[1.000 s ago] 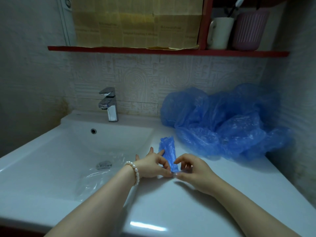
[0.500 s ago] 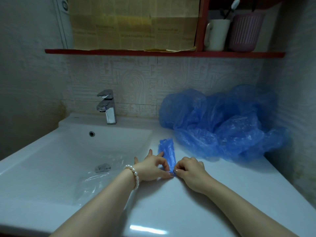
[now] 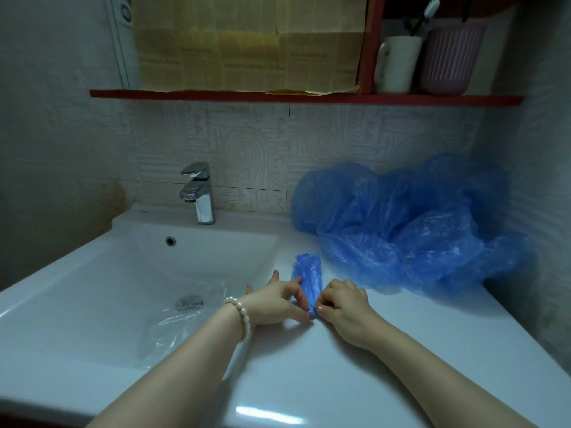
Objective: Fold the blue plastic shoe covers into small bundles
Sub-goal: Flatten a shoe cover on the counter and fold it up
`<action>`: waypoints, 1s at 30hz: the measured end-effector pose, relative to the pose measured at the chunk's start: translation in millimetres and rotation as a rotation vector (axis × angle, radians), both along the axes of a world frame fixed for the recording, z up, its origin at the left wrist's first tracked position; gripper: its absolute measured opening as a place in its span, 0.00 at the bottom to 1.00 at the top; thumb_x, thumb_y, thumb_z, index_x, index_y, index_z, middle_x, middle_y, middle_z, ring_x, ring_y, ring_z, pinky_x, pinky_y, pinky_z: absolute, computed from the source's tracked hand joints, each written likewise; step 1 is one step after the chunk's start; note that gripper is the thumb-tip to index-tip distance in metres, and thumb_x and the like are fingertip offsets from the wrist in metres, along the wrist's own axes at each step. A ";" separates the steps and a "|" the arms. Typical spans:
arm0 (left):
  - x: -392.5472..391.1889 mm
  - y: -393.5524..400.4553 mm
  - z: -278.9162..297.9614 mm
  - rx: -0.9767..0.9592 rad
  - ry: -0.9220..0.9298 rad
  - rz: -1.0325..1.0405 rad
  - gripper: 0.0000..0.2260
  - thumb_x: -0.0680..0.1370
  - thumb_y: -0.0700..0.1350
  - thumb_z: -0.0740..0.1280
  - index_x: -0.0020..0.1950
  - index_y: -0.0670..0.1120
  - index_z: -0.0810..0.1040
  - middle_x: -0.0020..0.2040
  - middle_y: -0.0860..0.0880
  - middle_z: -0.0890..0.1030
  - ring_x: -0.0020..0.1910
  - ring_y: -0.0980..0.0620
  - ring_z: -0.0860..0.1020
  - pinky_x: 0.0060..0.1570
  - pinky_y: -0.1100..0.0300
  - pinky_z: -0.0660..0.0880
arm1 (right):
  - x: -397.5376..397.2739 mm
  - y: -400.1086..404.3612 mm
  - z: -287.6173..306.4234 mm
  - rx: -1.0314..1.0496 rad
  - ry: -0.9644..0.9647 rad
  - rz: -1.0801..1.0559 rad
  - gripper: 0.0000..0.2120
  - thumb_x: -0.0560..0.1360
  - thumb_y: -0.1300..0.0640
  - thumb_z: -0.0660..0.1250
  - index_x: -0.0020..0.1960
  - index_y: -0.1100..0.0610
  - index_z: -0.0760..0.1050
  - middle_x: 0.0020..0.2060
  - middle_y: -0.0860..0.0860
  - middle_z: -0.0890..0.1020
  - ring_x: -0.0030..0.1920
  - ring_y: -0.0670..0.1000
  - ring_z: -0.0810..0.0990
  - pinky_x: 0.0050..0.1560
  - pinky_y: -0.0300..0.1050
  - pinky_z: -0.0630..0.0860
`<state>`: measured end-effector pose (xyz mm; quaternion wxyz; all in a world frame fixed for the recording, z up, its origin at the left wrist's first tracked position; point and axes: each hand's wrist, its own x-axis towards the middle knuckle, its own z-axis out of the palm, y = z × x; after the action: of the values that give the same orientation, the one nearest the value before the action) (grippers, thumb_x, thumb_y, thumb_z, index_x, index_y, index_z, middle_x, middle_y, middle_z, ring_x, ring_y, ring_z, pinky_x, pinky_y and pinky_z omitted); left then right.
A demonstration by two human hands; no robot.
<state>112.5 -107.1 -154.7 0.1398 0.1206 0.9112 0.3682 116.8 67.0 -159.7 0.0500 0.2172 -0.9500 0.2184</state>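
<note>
A narrow folded blue shoe cover (image 3: 310, 274) lies on the white counter (image 3: 355, 375), pointing away from me. My left hand (image 3: 275, 302), with a pearl bracelet on the wrist, pinches its near end from the left. My right hand (image 3: 347, 304) pinches the same near end from the right with curled fingers. A large heap of loose blue shoe covers (image 3: 411, 230) sits behind, against the back wall and right wall.
The white sink basin (image 3: 102, 291) lies to the left, with a clear plastic bag (image 3: 176, 325) in it and a chrome faucet (image 3: 199, 193) behind. A red shelf (image 3: 302, 96) above holds a white mug (image 3: 397, 63) and a pink cup (image 3: 449, 57).
My right hand has closed in on the near end of the folded cover, its fingers curling tighter. The left hand stays at the same end.
</note>
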 end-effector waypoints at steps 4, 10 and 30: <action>-1.4 0.8 -4.6 -0.071 0.045 0.029 0.09 0.72 0.52 0.71 0.34 0.54 0.75 0.75 0.59 0.58 0.75 0.53 0.37 0.66 0.35 0.32 | 4.2 2.0 -3.7 -0.101 0.041 -0.013 0.08 0.76 0.50 0.63 0.40 0.44 0.68 0.43 0.43 0.72 0.51 0.47 0.69 0.53 0.43 0.61; -2.1 1.9 -2.1 -0.086 0.038 0.041 0.09 0.76 0.54 0.65 0.38 0.52 0.73 0.75 0.61 0.56 0.75 0.51 0.37 0.64 0.33 0.32 | 4.0 8.7 -5.9 -0.053 0.157 0.001 0.05 0.75 0.49 0.67 0.48 0.49 0.79 0.43 0.41 0.69 0.50 0.45 0.66 0.52 0.40 0.58; 4.8 1.1 -3.4 0.021 0.100 0.041 0.11 0.62 0.62 0.71 0.38 0.60 0.75 0.68 0.66 0.68 0.76 0.55 0.43 0.68 0.37 0.37 | -2.9 1.9 -6.5 0.033 0.166 -0.009 0.06 0.80 0.51 0.57 0.46 0.48 0.71 0.47 0.45 0.67 0.51 0.48 0.64 0.49 0.42 0.54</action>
<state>117.3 -106.0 -158.1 0.0854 0.1217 0.9154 0.3742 113.9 68.9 -166.2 0.1260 0.2312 -0.9470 0.1840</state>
